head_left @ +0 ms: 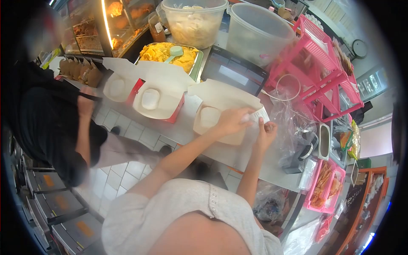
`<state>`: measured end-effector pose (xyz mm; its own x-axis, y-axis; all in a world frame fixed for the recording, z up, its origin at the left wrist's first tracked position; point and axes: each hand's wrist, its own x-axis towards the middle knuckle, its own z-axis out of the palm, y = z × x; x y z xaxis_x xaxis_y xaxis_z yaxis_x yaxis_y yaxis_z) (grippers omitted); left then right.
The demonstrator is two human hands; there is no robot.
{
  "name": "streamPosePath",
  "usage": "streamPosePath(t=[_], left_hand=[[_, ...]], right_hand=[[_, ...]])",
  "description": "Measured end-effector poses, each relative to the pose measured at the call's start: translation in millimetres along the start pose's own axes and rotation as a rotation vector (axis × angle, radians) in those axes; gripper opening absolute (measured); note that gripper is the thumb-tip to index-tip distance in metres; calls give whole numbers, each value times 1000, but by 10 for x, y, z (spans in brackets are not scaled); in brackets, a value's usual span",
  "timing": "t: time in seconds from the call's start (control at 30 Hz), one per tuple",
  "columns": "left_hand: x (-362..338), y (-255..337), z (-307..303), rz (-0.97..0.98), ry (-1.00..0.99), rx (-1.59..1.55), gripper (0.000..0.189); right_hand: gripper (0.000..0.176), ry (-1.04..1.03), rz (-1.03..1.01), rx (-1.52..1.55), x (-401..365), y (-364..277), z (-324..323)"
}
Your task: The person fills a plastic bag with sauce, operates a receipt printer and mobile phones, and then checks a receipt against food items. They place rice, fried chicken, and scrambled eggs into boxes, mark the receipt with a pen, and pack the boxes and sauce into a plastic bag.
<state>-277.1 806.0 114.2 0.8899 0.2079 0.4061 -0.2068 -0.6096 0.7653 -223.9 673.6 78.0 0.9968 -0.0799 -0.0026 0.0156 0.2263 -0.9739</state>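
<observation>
Over the counter, my left hand (233, 121) and my right hand (267, 132) are close together, fingers closed on a small white paper slip (259, 114) with faint print. It is held between both hands. Just below my left hand an open paper box (231, 138) has its lid folded back, with a round white wrapped portion (209, 116) inside. Farther left stands an open red-sided box (173, 111) with a similar white wrapped portion (150, 99). Beyond it is a third open box (107, 94), also with a white portion in it.
A dark touchscreen (233, 71) stands behind the boxes, beside a tray of yellow food (187, 59) with a green scoop. Two big translucent tubs (259, 34), pink baskets (314, 63) and plastic bags (293, 121) surround the counter. A person in black (51, 123) stands at left.
</observation>
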Motion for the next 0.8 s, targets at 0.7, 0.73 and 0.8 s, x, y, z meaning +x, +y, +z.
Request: streamPosePath(t=[0.7, 0.73, 0.8], left_hand=[[-655, -234, -736, -521, 4, -903, 14], [-686, -245, -741, -515, -3, -941, 21], [-759, -227, -727, -514, -6, -982, 29]], right_hand=[[48, -549, -305, 42, -315, -377, 1257], [49, -554, -352, 74, -301, -363, 1280], [47, -539, -289, -22, -275, -367, 1284]])
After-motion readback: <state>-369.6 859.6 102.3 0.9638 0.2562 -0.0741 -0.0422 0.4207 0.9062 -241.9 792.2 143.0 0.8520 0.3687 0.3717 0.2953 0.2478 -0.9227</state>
